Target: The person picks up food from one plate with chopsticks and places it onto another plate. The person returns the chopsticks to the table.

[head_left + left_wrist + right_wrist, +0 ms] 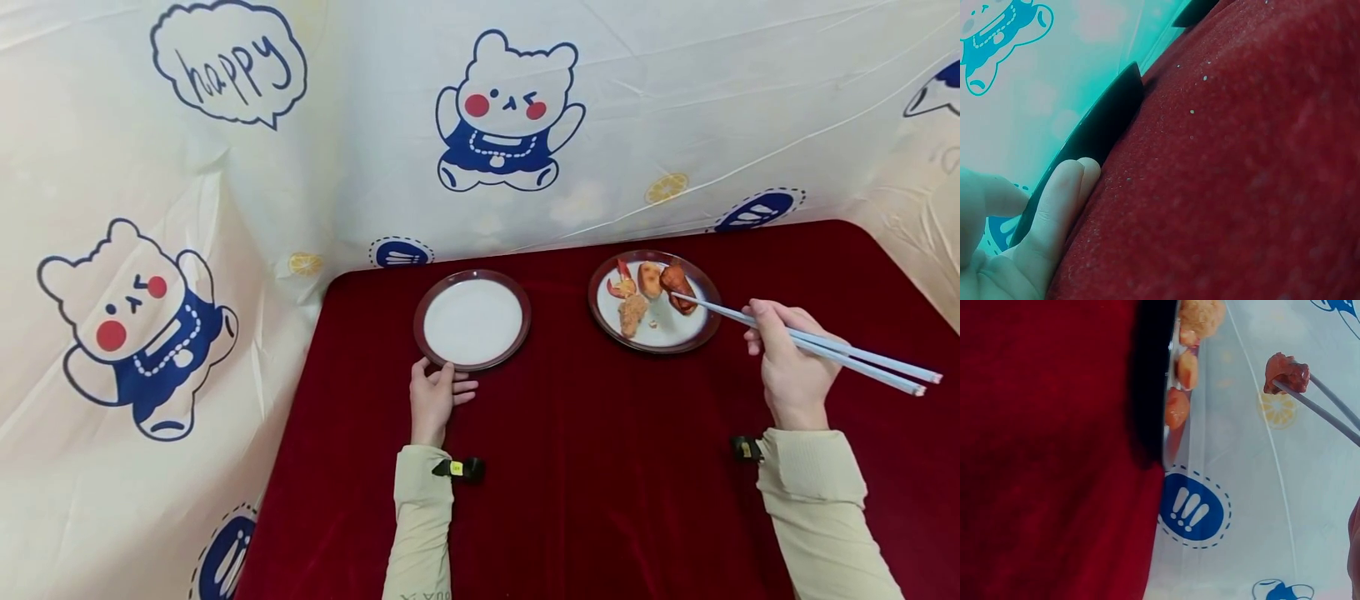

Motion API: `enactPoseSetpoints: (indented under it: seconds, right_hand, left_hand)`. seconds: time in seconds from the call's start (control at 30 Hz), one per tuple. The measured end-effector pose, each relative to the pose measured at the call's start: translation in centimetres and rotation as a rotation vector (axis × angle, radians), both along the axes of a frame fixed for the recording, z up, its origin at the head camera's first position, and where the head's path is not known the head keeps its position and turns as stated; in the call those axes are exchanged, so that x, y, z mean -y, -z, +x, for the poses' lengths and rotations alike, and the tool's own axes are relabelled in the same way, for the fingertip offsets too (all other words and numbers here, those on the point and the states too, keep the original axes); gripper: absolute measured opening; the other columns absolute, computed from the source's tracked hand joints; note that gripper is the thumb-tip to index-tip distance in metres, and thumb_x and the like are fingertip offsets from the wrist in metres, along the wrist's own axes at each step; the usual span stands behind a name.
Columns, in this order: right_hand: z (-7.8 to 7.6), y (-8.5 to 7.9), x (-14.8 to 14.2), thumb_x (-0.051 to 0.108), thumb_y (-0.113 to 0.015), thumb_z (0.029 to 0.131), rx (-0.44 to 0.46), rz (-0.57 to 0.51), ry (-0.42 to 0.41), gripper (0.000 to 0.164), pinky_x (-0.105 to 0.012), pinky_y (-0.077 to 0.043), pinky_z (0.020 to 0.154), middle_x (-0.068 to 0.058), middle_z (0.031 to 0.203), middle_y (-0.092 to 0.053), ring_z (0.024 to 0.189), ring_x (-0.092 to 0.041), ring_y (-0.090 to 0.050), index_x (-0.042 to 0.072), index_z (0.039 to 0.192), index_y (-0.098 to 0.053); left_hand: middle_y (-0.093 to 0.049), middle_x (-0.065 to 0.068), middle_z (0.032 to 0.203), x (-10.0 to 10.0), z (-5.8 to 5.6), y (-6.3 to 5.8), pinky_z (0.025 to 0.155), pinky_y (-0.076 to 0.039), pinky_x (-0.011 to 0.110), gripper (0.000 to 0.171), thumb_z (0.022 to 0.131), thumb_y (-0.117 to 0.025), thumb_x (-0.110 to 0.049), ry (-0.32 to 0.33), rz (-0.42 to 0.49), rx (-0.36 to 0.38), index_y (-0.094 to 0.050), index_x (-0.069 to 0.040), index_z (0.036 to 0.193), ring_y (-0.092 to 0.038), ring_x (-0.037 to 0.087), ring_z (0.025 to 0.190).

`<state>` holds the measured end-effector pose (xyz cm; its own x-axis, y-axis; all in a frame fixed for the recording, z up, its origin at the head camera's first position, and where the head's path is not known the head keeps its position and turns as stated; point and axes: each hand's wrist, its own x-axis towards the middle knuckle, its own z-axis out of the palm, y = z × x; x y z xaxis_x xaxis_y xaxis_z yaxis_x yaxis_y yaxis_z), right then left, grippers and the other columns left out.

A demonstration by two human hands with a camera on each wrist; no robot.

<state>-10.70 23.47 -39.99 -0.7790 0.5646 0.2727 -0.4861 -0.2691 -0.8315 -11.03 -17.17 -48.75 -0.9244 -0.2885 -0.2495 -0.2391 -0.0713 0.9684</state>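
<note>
In the head view my left hand (433, 400) pinches the near rim of a brown-edged plate (472, 321) with a white centre. The left wrist view shows fingers (1054, 200) against the plate's dark outer side (1100, 122). My right hand (797, 362) grips pale blue chopsticks (847, 350). Their tips pinch a glossy reddish-brown food piece (1286, 374), which hangs above the second plate (654, 340) in the right wrist view. On that plate lie a crumbed piece (632, 315), an orange-brown piece (649, 279) and a red and yellow piece (622, 280).
A dark red cloth (570, 467) covers the table. White fabric printed with cartoon bears (510, 108) stands behind and at the sides. A black wrist camera (459, 469) sits on the left sleeve, another (746, 449) on the right.
</note>
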Motion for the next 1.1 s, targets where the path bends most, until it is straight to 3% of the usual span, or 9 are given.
enactPoseSetpoints:
  seconds: [0.27, 0.5, 1.1]
  right_hand:
    - [0.4, 1.1, -0.4, -0.004, -0.075, 0.079, 0.091, 0.084, -0.002, 0.025, -0.013, -0.051, 0.043, -0.008, 0.074, -0.072, 0.047, -0.012, -0.057, -0.020, 0.095, -0.067]
    - [0.6, 1.5, -0.6, 0.004, -0.077, 0.080, 0.226, 0.160, -0.001, 0.025, -0.011, -0.050, 0.044, -0.003, 0.071, -0.069, 0.049, -0.008, -0.057, -0.013, 0.097, -0.071]
    - [-0.1, 2.5, -0.4, 0.014, -0.076, 0.083, 0.431, 0.346, 0.034, 0.016, -0.011, -0.047, 0.042, 0.005, 0.061, -0.062, 0.047, -0.003, -0.056, 0.001, 0.093, -0.076]
  left_hand:
    - [-0.067, 0.022, 0.097, 0.1, 0.0, 0.0, 0.065, -0.063, 0.034, 0.054, 0.100, -0.049, -0.013, -0.014, 0.019, 0.005, -0.024, -0.006, 0.147, -0.073, 0.021, 0.070]
    - [-0.067, 0.023, 0.099, 0.1, 0.0, 0.1, 0.065, -0.063, 0.035, 0.053, 0.101, -0.049, -0.014, -0.009, 0.007, 0.014, -0.024, -0.008, 0.147, -0.073, 0.021, 0.071]
    - [-0.067, 0.025, 0.099, 0.0, 0.1, 0.1, 0.065, -0.063, 0.034, 0.053, 0.101, -0.049, -0.015, -0.008, -0.005, -0.006, -0.024, -0.007, 0.147, -0.073, 0.022, 0.072]
